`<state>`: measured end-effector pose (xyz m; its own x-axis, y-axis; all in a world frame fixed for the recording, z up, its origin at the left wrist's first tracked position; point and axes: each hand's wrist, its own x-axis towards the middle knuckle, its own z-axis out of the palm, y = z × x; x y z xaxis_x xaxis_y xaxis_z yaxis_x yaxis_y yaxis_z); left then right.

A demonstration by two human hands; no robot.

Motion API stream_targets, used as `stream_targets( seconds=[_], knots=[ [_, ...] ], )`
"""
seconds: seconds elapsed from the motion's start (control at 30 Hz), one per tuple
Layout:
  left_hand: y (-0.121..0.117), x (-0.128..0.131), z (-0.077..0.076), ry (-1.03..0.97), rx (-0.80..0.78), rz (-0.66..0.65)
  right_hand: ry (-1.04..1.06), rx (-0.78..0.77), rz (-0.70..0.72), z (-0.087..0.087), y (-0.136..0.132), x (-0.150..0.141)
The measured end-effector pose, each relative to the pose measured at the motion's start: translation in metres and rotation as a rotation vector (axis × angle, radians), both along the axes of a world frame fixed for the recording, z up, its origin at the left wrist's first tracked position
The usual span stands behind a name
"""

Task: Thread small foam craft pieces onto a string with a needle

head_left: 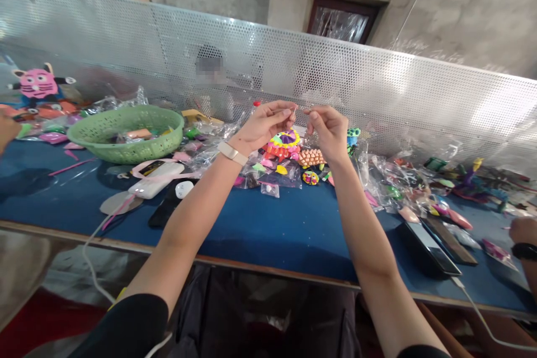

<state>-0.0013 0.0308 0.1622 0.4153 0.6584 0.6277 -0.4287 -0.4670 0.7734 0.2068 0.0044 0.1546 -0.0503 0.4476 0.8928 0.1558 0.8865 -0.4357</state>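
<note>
Both my hands are raised over the back of the blue table (268, 229), fingertips close to each other. In my left hand (268, 123) the fingers are pinched together, with a thin pale sliver at the tips, too small to name. Opposite it, my right hand (329, 128) is also pinched, and whatever it holds is too small to make out. Below and behind them stands a colourful clay figure (283, 145) in yellow, purple and red. Beside it lie a knobbly peach-coloured clay piece (311, 158) and a small yellow clay face (310, 178).
On the left are a green basket (126, 148) with clay packs, a white power bank (157, 179) and a pink clay cat (37, 83). Phones (428, 249) and plastic bags (403, 179) lie right. A perforated metal screen (268, 61) borders the back. Other people's hands show at both sides.
</note>
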Motion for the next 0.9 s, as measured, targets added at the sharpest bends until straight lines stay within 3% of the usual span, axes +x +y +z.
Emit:
stream_targets(
  seconds=[0.17,0.3,0.57,0.7,0.8,0.9],
  knots=[
    [0.001,0.000,-0.001,0.013,0.005,-0.009,0.027,0.019,0.006,-0.003,0.005,-0.001],
    [-0.004,-0.002,0.001,0.057,0.149,0.057,0.064,0.000,0.035,-0.006,0.010,-0.002],
    [-0.010,-0.007,0.004,0.211,0.710,0.632,0.082,-0.116,0.049,-0.007,0.011,-0.005],
    [-0.012,-0.009,0.006,0.285,0.911,0.811,0.042,-0.133,0.079,-0.005,0.008,-0.002],
    [-0.019,-0.008,0.010,0.304,0.883,0.834,0.004,-0.115,0.091,-0.003,0.003,0.001],
    [-0.024,-0.007,0.016,0.275,0.713,0.709,-0.054,-0.070,0.057,0.001,-0.004,0.005]
  ],
)
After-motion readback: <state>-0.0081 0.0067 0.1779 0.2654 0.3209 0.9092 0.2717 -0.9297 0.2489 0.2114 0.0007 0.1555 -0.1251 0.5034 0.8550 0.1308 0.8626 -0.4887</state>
